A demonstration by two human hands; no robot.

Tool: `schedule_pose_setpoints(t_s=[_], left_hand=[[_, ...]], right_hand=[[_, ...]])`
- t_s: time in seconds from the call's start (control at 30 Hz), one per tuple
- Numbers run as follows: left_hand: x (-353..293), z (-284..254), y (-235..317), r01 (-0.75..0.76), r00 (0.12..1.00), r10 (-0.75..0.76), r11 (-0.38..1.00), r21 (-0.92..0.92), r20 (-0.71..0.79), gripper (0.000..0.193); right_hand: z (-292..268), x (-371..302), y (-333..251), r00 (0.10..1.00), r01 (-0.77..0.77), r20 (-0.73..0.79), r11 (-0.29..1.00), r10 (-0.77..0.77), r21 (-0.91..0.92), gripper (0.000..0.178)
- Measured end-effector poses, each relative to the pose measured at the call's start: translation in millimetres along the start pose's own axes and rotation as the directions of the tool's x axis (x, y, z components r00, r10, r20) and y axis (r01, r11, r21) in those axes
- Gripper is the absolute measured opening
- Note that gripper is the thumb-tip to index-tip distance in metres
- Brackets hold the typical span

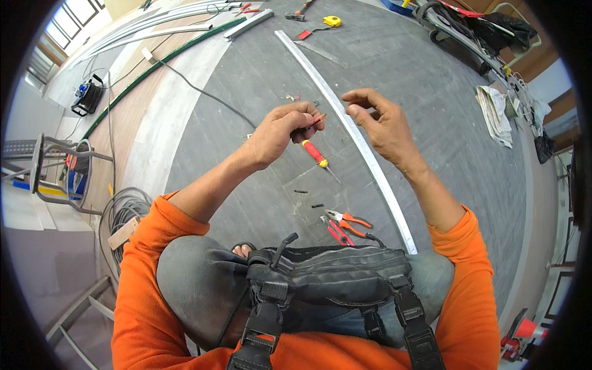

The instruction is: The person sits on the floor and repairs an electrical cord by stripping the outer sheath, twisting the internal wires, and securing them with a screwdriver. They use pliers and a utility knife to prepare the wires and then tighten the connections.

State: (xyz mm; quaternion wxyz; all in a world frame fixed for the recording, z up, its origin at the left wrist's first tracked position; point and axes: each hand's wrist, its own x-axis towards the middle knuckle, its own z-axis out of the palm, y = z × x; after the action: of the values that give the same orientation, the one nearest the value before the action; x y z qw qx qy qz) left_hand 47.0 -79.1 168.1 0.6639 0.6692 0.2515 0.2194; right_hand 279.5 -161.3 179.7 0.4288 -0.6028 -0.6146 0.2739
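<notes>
My left hand (285, 131) is closed round the end of a dark cable, and a thin red wire (318, 120) with a coppery tip sticks out between thumb and forefinger. Across from it, my right hand (383, 128) hovers over a long pale metal profile (345, 118), its fingers curled but apart and nothing seen in them. Under the left hand a red-and-yellow screwdriver (315, 153) lies on the floor. Nearer to me are orange-handled pliers (346, 221), a red-handled tool (333, 230) and small black offcuts (317, 205).
A grey cord (203, 92) runs over the floor towards my left hand. Further off lie a hammer (299, 11), a yellow tape measure (332, 21) and a metal ruler (322, 53). At left stand a cable reel (88, 97) and a stool (69, 176); a loaded trolley (468, 43) is far right.
</notes>
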Motion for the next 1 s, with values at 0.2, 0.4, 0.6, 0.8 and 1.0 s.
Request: schedule_pose_setpoints(t_s=[0.2, 0.4, 0.6, 0.8, 1.0], left_hand=[[1.1, 0.4, -7.4, -0.021, 1.0, 0.021, 0.999, -0.026, 0.005, 0.019], [-0.7, 1.4, -5.0, -0.166, 0.981, 0.167, 0.986, 0.017, -0.101, 0.017], [-3.2, 2.7, -2.3, -0.212, 0.967, 0.221, 0.974, 0.084, -0.127, 0.019], [-3.4, 5.4, -1.6, -0.123, 0.988, 0.133, 0.985, 0.118, -0.083, 0.017], [-2.2, 1.6, -4.1, -0.218, 0.956, 0.238, 0.968, 0.125, -0.172, 0.018]], right_hand=[[16.5, 2.0, -23.7, 0.987, -0.069, 0.156, 0.981, 0.041, 0.18, 0.023], [22.1, 2.0, -17.6, 0.976, -0.179, 0.177, 0.924, 0.124, 0.338, 0.019], [22.7, 1.6, -16.9, 0.989, -0.121, 0.126, 0.929, 0.081, 0.35, 0.014], [16.5, -0.8, -27.2, 0.993, 0.088, 0.078, 0.996, -0.087, 0.002, 0.013], [23.9, -1.5, -19.7, 0.982, -0.18, 0.139, 0.867, 0.129, 0.465, 0.021]])
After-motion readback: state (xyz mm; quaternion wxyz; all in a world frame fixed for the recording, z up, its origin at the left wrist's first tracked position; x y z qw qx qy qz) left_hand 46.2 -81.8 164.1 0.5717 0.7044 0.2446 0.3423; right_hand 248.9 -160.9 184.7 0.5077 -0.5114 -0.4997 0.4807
